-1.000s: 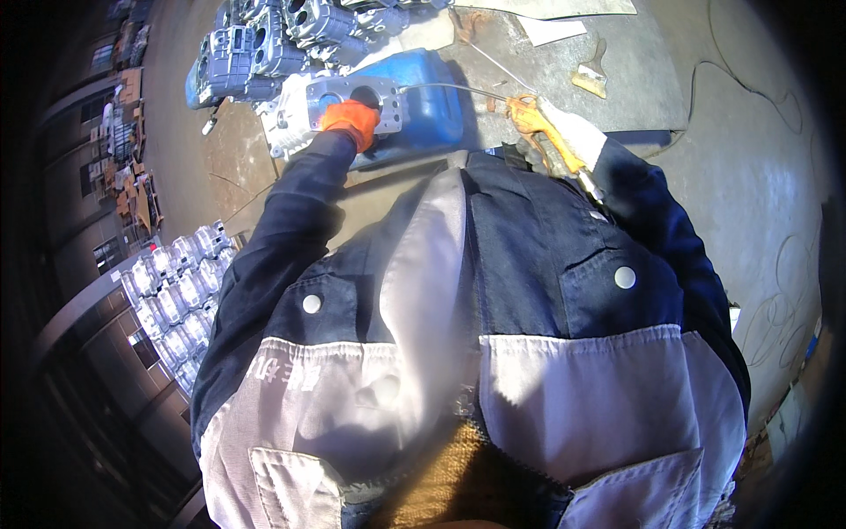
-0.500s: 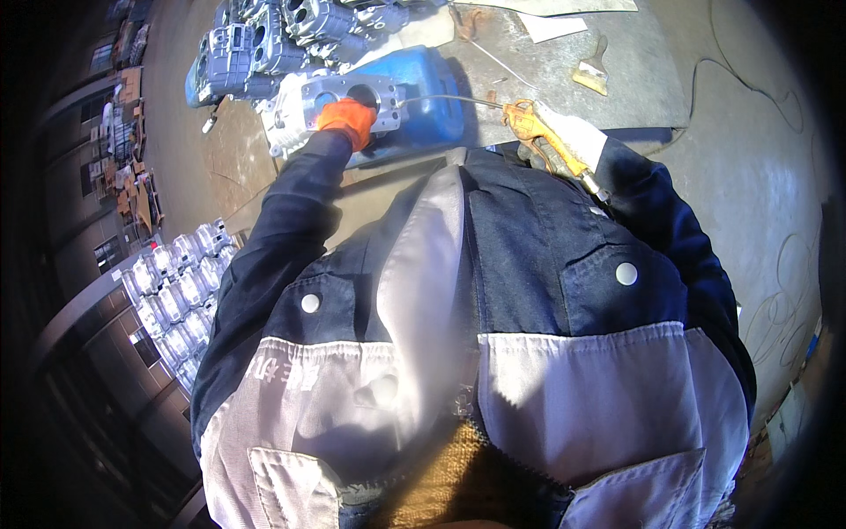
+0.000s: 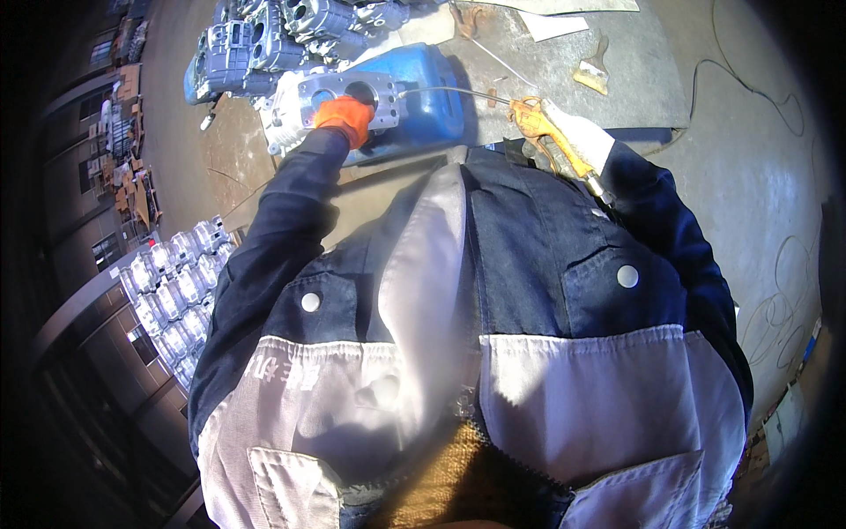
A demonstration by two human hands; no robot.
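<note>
The left arm (image 3: 282, 203), dark-sleeved, stretches forward and slants inward. Its orange-gloved left grip (image 3: 345, 121) is back uppermost, fingers curled. The right arm (image 3: 659, 207), also dark-sleeved, angles forward and inward, elbow out beside the torso; the pale-covered right grip (image 3: 577, 132) is clenched, its fingers mostly hidden.

Flat brush (image 3: 593, 70) on grey tabletop (image 3: 648, 93)

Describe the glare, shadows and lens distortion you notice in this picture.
In the head view, strong light whitens part of the metal casting at the left hand; in the head view, hard-edged shadows mark the jacket; in the head view, fisheye bending warps the surroundings toward a black rim.
</note>
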